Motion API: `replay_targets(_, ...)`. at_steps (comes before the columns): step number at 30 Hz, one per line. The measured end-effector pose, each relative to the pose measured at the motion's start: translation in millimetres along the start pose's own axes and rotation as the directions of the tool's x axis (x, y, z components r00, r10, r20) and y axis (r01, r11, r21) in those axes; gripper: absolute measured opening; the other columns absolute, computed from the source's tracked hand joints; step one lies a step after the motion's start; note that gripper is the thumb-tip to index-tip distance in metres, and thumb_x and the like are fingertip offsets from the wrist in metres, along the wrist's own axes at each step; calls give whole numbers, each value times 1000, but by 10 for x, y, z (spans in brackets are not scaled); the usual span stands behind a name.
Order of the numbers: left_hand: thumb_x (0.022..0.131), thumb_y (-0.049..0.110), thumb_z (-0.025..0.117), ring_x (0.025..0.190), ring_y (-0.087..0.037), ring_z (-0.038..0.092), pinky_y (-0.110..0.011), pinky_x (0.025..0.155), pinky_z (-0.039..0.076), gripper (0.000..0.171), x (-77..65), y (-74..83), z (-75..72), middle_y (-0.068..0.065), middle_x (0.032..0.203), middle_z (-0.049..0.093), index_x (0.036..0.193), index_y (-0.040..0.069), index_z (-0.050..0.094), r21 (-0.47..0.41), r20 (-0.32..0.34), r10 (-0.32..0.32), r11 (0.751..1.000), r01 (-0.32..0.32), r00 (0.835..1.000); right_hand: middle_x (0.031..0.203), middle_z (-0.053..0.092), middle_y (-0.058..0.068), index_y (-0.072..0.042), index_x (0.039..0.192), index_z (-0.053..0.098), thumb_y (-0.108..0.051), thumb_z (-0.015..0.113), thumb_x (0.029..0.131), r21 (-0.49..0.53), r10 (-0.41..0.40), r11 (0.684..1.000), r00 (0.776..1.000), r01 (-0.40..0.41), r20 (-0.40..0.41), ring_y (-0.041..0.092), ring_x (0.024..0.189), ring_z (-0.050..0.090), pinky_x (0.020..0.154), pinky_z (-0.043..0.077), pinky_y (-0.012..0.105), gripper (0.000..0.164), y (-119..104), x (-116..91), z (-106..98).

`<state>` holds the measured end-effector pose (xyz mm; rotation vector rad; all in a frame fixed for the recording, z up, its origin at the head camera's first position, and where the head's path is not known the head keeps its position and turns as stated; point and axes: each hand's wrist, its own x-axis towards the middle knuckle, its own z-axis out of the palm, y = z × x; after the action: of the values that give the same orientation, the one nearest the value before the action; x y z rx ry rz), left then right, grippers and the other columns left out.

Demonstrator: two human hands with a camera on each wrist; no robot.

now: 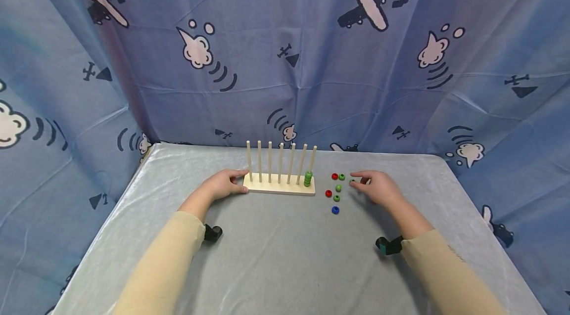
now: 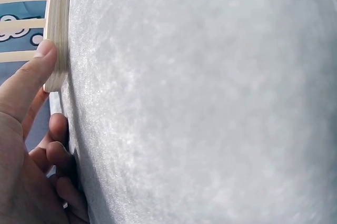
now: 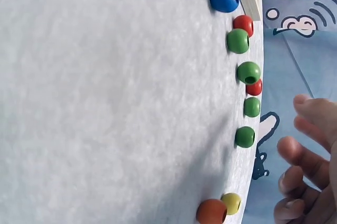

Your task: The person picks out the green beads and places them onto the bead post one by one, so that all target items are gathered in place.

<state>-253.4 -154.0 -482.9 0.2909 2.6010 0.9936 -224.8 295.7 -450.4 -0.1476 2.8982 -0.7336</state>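
My left hand (image 1: 222,184) holds the left end of a wooden peg stand (image 1: 278,187), thumb at the front edge in the left wrist view. Several green beads (image 1: 308,179) are stacked on the stand's rightmost peg; the other pegs are bare. My right hand (image 1: 378,186) is raised over the table, right of the loose beads. Its thumb and fingers are spread apart with nothing between them in the right wrist view. The nearest green bead (image 3: 245,136) lies on the table by the fingertips. More green beads (image 1: 338,188) lie to its left.
Two red beads (image 1: 328,193) and a blue bead (image 1: 335,210) lie among the green ones. An orange bead (image 3: 211,212) and a yellow bead (image 3: 231,203) show in the right wrist view. A patterned blue curtain (image 1: 249,107) hangs behind the silvery tablecloth (image 1: 276,255).
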Motion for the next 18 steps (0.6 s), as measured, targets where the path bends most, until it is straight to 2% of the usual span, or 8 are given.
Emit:
replay_targets(3,84,37,80,71,-17,42,-33,67,35,69,1,3,-1,-3,82,49,146,25,53,3,-1,2,1000,-2,1000,103,62,11,-12,136,63,-33,67,96,-2,35,999,999,-35,30,17,48,51,50,45,34,46,33,18,-4)
replay_targets(12,84,37,80,74,-17,44,-33,69,35,69,16,-6,10,-3,84,50,146,25,53,26,-7,-1,1000,1,1000,99,65,10,-10,138,60,-32,67,95,-67,88,994,992,-82,95,17,58,54,55,45,34,49,100,121,26)
replay_targets(18,84,38,80,73,-17,43,-33,69,35,69,29,-23,11,-2,84,50,146,26,53,24,-7,-9,1000,9,1000,104,65,12,-8,137,61,-31,67,95,-79,99,993,989,-91,107,17,62,55,55,46,34,48,132,179,75)
